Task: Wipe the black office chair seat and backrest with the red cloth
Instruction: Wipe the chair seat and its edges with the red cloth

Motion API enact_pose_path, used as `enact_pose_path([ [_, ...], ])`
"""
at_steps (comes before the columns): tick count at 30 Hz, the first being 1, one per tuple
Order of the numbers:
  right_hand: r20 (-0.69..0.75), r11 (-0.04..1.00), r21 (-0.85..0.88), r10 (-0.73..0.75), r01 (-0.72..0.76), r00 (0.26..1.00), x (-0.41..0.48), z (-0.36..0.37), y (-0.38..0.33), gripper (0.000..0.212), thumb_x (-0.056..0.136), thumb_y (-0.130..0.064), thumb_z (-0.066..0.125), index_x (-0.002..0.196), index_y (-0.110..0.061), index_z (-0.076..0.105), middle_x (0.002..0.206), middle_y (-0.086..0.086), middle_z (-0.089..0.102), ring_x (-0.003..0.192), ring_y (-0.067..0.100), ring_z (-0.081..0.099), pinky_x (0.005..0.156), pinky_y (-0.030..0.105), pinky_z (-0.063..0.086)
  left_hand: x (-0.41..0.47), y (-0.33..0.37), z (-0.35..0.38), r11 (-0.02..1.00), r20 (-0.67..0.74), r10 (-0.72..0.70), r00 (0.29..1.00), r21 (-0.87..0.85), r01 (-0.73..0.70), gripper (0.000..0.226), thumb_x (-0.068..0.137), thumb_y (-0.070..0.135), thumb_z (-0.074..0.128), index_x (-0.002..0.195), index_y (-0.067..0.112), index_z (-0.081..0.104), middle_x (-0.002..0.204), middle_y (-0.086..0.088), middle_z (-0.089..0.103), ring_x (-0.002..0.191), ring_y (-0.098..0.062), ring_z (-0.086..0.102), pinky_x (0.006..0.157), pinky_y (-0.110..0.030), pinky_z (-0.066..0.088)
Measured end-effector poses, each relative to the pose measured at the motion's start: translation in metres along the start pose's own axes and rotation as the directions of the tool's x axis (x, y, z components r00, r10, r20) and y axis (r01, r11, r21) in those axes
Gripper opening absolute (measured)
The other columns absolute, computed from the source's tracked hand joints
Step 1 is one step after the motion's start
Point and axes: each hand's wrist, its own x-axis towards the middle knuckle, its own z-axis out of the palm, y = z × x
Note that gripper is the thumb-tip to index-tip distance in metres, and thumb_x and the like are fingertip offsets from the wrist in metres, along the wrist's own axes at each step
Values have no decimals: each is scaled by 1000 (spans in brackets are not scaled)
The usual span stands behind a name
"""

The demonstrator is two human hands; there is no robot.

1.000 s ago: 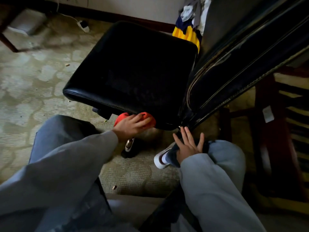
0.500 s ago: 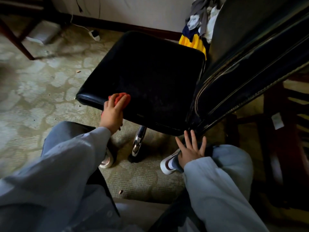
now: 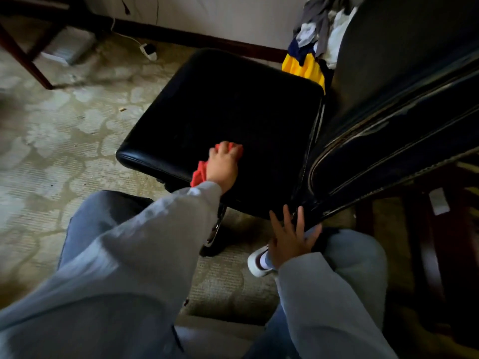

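The black office chair seat (image 3: 233, 107) fills the middle of the view, and its worn black backrest (image 3: 394, 117) rises at the right. My left hand (image 3: 223, 167) grips the red cloth (image 3: 199, 173) and presses it on the seat's near part. Red folds show under the fingertips and beside the wrist. My right hand (image 3: 290, 238) has its fingers spread straight, touching the corner where seat and backrest meet.
The chrome chair post (image 3: 216, 229) stands below the seat on patterned carpet (image 3: 64, 141). A white shoe (image 3: 258, 264) is by my right hand. Yellow and grey clothes (image 3: 308, 60) hang behind the chair. Dark wooden furniture (image 3: 435, 242) stands at the right, a wooden leg (image 3: 26, 60) at the far left.
My left hand has carried the red cloth from the seat's front edge up onto the top and rightwards. My right hand has stayed at the seat's rear corner.
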Motion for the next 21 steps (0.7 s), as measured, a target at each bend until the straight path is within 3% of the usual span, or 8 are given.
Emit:
enact_pose_path([
  [2,37,997,5,83,-83,996,5,0,-6,59,67,-39,30,123,-27,45,127,11,59,139,35,15,107,53,-19,-22,16,5,986,69,152,986,59,-156,48,93,18,38,137,35,39,140,-6,35,117,-36,40,95,-48,36],
  [5,42,982,102,157,-160,987,5,2,-13,60,66,-37,30,124,-29,44,132,9,56,144,19,-16,107,53,-19,-55,27,10,929,214,354,910,28,-368,47,95,25,41,137,43,33,144,5,31,124,-27,36,99,-53,33],
  [7,-3,975,124,184,-182,983,3,1,-13,60,66,-34,34,125,-30,50,136,7,54,145,21,1,108,54,-12,-60,16,12,869,251,494,832,-116,-481,43,95,27,43,134,45,39,141,8,36,123,-24,38,98,-54,37],
  [9,20,981,111,156,-158,988,1,3,-13,60,67,-32,38,124,-28,56,135,7,55,137,27,22,109,51,-11,-54,-4,10,773,93,616,782,-264,-577,39,93,18,46,129,33,52,131,-1,50,114,-25,50,96,-43,44],
  [12,61,984,68,160,-164,985,0,-2,-11,60,74,-27,53,133,-32,47,142,3,48,138,28,24,106,48,-22,-20,-53,-9,850,-187,400,897,-292,-439,39,89,6,43,121,18,61,117,-11,58,102,-27,60,91,-28,46],
  [14,165,984,66,155,-168,974,2,-3,-7,67,82,-24,59,142,-38,32,153,-2,27,145,26,8,98,47,-33,8,-86,-30,961,-256,163,953,-179,-212,44,87,8,42,124,25,57,123,-12,54,105,-32,55,92,-33,43],
  [17,144,989,48,134,-142,980,5,1,-6,66,77,-27,60,139,-36,38,147,3,40,140,27,15,104,53,-18,45,-123,-58,995,-222,-90,971,-65,78,48,89,6,40,129,29,51,133,-13,44,111,-39,44,97,-40,34],
  [21,64,987,48,149,-153,987,6,10,-4,62,69,-33,33,130,-32,41,135,9,53,131,30,28,107,54,-9,74,-137,-68,956,-159,-292,943,-75,284,42,93,11,34,128,25,53,134,-18,39,113,-46,40,102,-45,32],
])
